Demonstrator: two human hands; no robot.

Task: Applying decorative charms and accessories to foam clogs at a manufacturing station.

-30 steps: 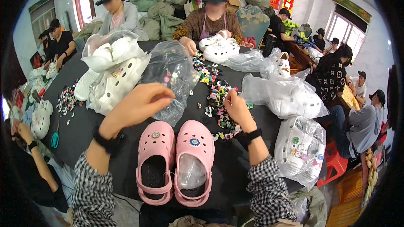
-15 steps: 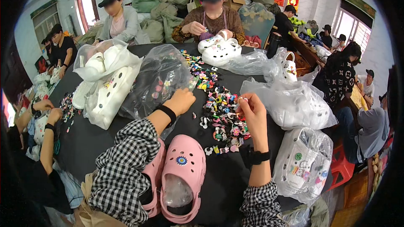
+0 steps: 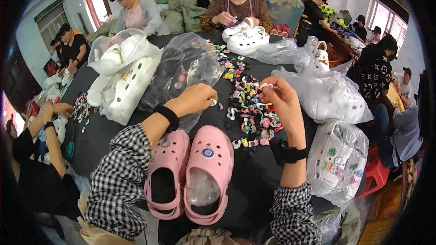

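Over the black table [image 3: 259,177], my left hand [image 3: 197,98] pinches a small charm [image 3: 213,102], my right hand [image 3: 284,102] a yellowish charm [image 3: 263,87].

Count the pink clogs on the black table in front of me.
2. The left clog sits beside your left arm's checked sleeve; the right clog is just right of it, with clear plastic inside. I see no third, though one could be hidden.

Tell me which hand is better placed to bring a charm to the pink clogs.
Probably the left hand: it pinches a small charm just beyond the pink clogs, while the right hand is farther off, by the charm pile.
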